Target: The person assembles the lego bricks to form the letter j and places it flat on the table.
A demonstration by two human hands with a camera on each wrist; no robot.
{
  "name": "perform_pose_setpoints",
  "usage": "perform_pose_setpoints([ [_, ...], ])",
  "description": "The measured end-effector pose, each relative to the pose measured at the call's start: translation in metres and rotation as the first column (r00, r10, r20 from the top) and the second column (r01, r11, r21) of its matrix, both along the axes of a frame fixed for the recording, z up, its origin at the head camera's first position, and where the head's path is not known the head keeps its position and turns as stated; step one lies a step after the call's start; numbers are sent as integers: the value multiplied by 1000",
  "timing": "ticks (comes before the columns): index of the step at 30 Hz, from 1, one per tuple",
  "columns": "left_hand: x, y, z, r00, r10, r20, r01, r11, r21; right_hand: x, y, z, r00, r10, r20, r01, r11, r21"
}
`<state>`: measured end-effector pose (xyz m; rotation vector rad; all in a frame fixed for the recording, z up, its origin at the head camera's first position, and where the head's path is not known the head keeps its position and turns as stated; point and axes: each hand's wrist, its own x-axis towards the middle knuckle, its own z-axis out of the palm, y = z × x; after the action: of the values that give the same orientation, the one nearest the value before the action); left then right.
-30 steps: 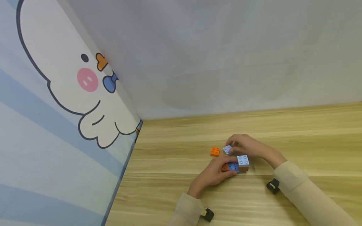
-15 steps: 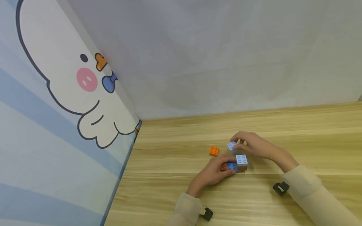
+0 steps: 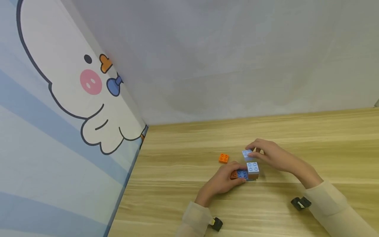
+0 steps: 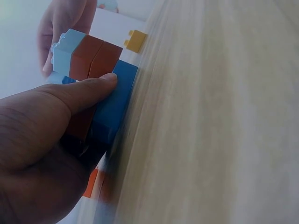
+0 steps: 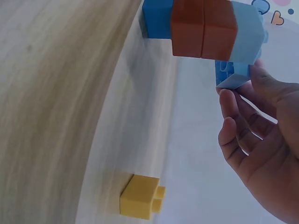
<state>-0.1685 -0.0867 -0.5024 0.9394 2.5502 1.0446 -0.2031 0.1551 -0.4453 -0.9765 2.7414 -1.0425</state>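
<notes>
Head view: brick assembly [image 3: 242, 174] on the wood-grain tabletop [image 3: 165, 194], below and right of picture centre; already joined at its 3 o'clock end are stacked brown bricks [image 5: 188, 30] under a light-blue top brick [image 3: 253, 167]; the left hand [image 3: 221, 180], at 9 o'clock, grips the assembly; at 12 o'clock, the right hand [image 3: 272, 156] pinches a loose light-blue brick [image 3: 246, 155], not yet attached; an orange brick [image 3: 223, 158], at 10 o'clock, and a yellow brick [image 5: 139, 198], plain only in wrist views, remain separate; building appears partway along.
</notes>
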Motion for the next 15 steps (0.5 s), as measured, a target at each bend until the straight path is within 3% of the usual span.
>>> perform_pose_setpoints([
  [15, 4, -3, 2, 1000, -15, -8, 15, 999, 32, 30, -2, 22, 1000, -24, -15, 24, 1000, -6],
])
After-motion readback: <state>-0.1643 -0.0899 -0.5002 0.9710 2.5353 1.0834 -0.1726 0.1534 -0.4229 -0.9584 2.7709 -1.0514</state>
